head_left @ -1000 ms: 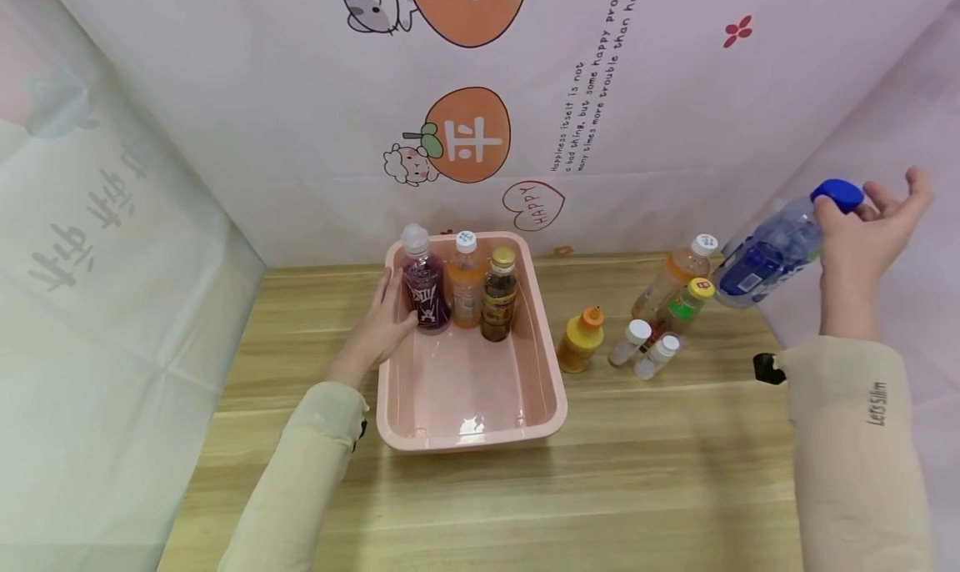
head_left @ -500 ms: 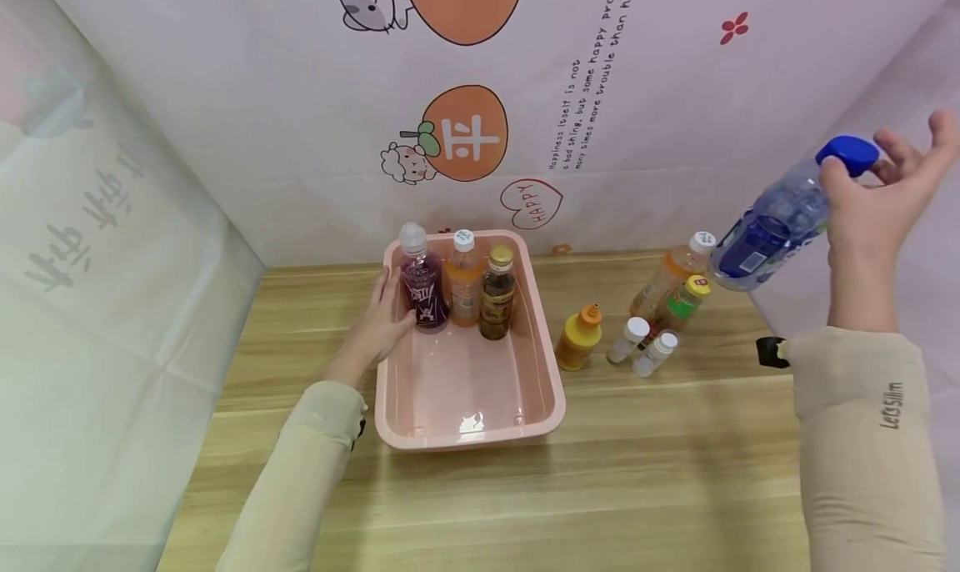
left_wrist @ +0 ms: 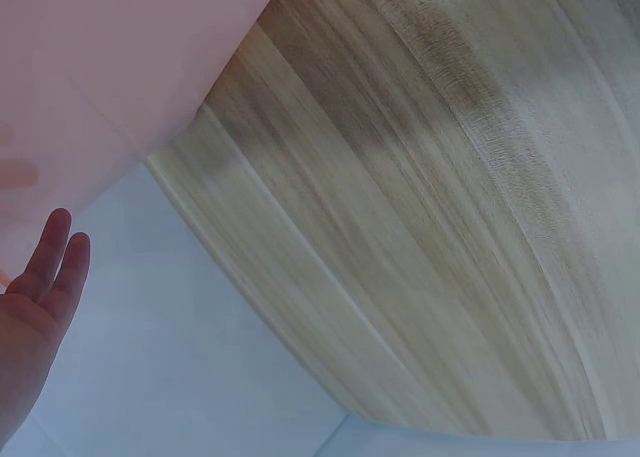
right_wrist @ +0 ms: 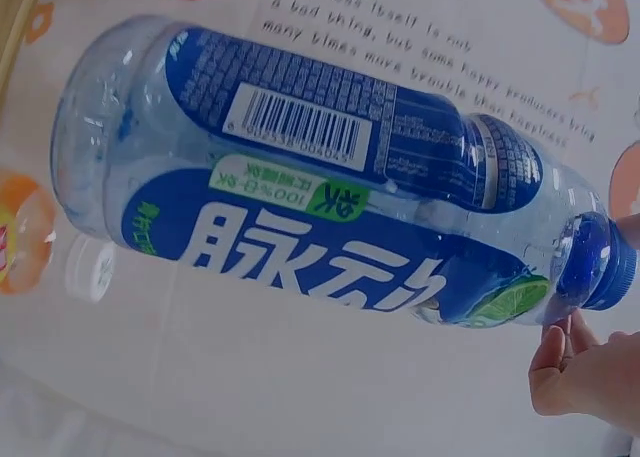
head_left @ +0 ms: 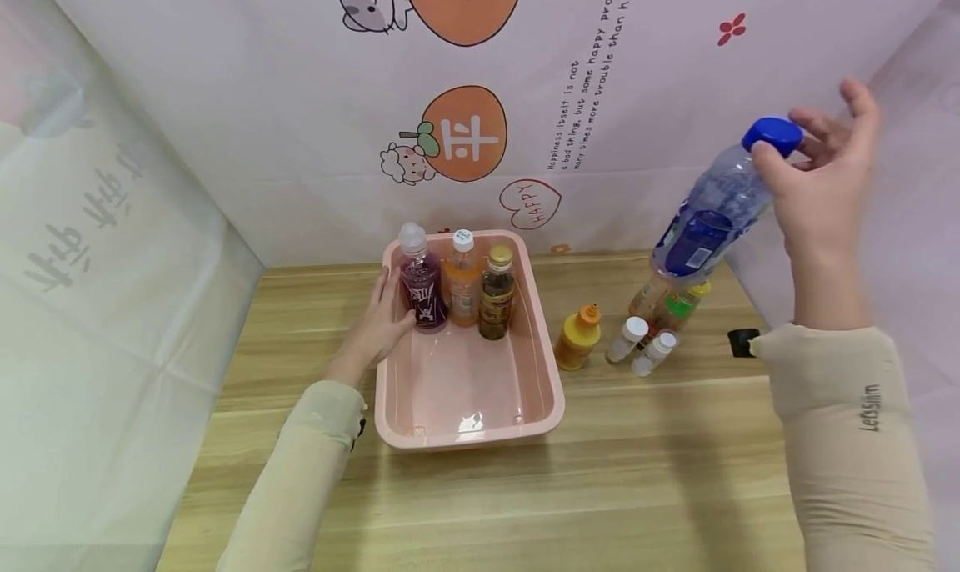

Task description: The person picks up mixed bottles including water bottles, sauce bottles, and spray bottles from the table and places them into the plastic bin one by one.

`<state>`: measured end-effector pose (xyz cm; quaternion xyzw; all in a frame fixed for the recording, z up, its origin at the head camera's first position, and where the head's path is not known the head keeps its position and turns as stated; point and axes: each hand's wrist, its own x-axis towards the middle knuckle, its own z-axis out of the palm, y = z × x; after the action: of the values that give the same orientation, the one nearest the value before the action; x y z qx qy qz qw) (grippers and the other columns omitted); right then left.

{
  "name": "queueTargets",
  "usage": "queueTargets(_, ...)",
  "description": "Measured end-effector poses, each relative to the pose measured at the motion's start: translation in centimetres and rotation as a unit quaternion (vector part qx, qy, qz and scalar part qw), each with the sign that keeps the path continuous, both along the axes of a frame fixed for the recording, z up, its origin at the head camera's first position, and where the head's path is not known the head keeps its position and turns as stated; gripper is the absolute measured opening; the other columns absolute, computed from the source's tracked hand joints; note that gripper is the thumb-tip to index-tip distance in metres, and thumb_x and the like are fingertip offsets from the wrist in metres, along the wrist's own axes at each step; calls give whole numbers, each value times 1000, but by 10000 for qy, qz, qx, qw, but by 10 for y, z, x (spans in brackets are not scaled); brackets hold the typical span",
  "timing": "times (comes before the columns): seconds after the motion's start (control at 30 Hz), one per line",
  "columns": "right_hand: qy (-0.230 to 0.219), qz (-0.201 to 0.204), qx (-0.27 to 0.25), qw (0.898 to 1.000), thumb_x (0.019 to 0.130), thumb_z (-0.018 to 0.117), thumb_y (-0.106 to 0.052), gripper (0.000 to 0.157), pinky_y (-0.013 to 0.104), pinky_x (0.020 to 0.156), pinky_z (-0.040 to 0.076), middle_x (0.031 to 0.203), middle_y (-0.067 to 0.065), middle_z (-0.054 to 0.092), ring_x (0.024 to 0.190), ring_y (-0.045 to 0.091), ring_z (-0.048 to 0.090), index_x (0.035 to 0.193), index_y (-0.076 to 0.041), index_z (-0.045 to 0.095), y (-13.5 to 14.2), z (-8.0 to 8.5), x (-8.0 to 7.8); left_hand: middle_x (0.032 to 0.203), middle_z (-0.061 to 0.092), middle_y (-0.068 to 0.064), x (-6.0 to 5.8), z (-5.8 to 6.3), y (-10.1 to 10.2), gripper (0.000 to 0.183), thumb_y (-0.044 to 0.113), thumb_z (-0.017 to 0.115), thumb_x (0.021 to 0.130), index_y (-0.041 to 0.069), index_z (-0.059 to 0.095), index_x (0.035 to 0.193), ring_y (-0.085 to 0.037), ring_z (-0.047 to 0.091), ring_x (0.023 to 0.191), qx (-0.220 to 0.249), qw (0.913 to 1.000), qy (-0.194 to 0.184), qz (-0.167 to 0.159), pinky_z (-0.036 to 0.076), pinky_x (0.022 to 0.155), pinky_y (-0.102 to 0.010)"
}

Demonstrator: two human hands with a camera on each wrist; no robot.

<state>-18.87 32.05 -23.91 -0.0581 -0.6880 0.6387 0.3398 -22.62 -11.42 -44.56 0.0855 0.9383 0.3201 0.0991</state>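
Observation:
My right hand (head_left: 825, 193) grips the blue cap of a clear plastic drink bottle (head_left: 708, 213) between thumb and fingers. The bottle hangs tilted in the air. In the right wrist view the bottle (right_wrist: 300, 177) shows a blue label with a lime slice. My left hand (head_left: 375, 334) holds the left wall of a pink tub (head_left: 457, 397), thumb inside the rim, near the purple bottle (head_left: 423, 293). In the left wrist view, fingers (left_wrist: 70, 267) extend beside the tub's outer wall (left_wrist: 120, 67). An orange drink bottle (head_left: 461, 293) and a gold-capped bottle (head_left: 497, 297) also stand in the tub.
Right of the tub stand a yellow squeeze bottle (head_left: 579, 338) and two small white-capped bottles, one left (head_left: 627, 340) and one right (head_left: 654, 355). Behind them a green-labelled bottle (head_left: 681, 307) is partly hidden by the hanging bottle. A printed cloth wall (head_left: 645, 172) borders the wooden table (head_left: 480, 505).
The blue-capped bottle first rose in my right hand, then moved left and now hangs in front of the bottles on the right. My left hand has stayed at the tub.

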Motion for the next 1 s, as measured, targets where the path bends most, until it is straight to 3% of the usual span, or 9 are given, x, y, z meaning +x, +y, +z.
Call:
queueTargets(0.33,-461,739,794,9930,82,67,-3,74,13,81,42,115,-7,57,101,6,55,143,-24,30,-40,-2,-4,160,-17,1,-1,2,0,84,37,50,94,29,-11,152,-50,30,136,-24,9998,-166,46,38,102,-64)
queueTargets(0.47,-685,830,1527,9824,84,66,-8,72,14,80,40,115,-11,58,100,1,55,144,-24,29,-58,-6,-8,160,-17,1,-1,2,0,85,38,50,94,30,-12,151,-50,27,137,-1,9998,-207,52,33,105,-64)
queueTargets(0.57,-762,938,1892,9745,85,66,-12,71,16,82,40,120,-6,60,100,0,56,145,-24,29,-70,-9,-10,160,-17,0,-2,2,0,85,38,49,94,30,-13,151,-50,28,137,-18,9998,-190,21,33,105,-64)
queueTargets(0.77,-735,1276,2010,9684,86,65,-13,72,18,85,40,131,9,56,105,6,56,146,-26,29,-93,-10,-11,160,-15,-1,-2,0,-1,82,41,46,94,29,-11,152,-50,31,135,-47,10000,-58,-31,36,103,-65)
queueTargets(1.0,-656,1776,1869,9640,85,66,-11,72,19,85,40,132,11,56,108,9,57,146,-25,30,-117,-6,-9,161,-14,-1,-1,0,-1,81,39,46,94,28,-10,152,-49,32,135,9,10000,-7,-6,38,102,-64)
